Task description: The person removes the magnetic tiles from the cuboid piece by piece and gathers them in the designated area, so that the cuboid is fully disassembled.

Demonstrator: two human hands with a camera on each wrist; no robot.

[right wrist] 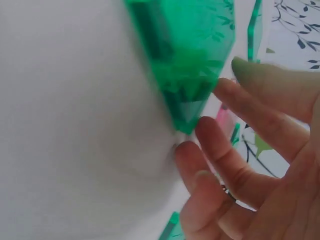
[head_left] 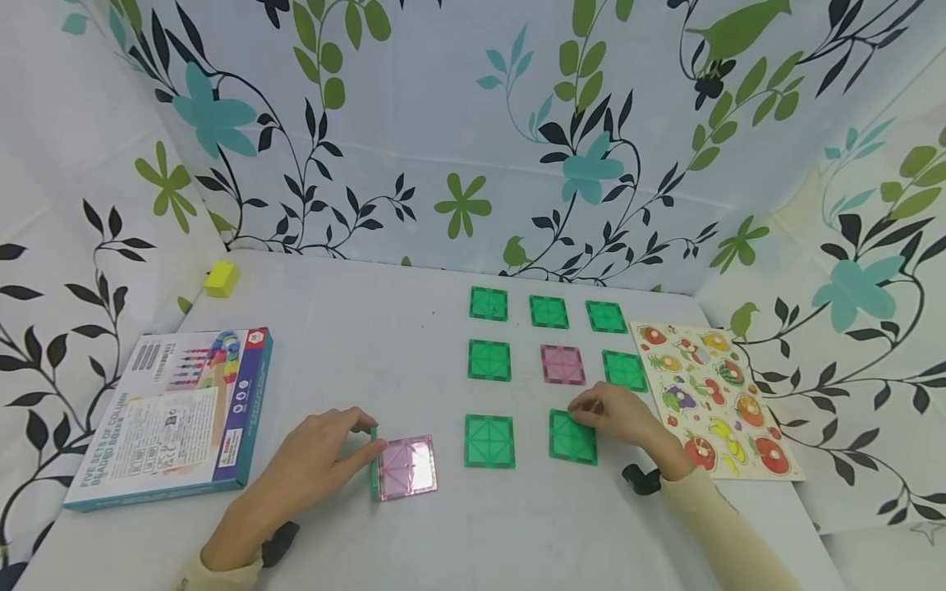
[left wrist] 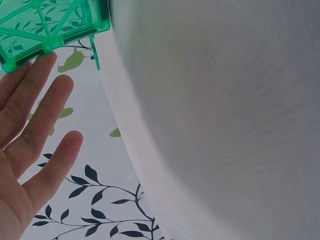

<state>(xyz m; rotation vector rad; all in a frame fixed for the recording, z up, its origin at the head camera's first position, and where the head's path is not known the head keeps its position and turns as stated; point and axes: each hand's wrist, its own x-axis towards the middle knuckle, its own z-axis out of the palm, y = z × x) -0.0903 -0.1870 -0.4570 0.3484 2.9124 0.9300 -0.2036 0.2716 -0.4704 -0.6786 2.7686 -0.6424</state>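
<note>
My left hand pinches a green translucent magnetic tile between thumb and fingers; in the head view it shows edge-on. Against its right side is a pink magnetic tile; whether this lies flat I cannot tell. The fingertips of my right hand touch the upper right corner of another green tile, which sits slightly turned on the table. Left of it lies a green tile. Behind are two rows of tiles, green except for a pink tile in the middle row.
A flat printed box lies on the left of the white table, with a yellow block behind it. On the right lies a sheet of fruit stickers. A leaf-patterned cloth hangs at the back.
</note>
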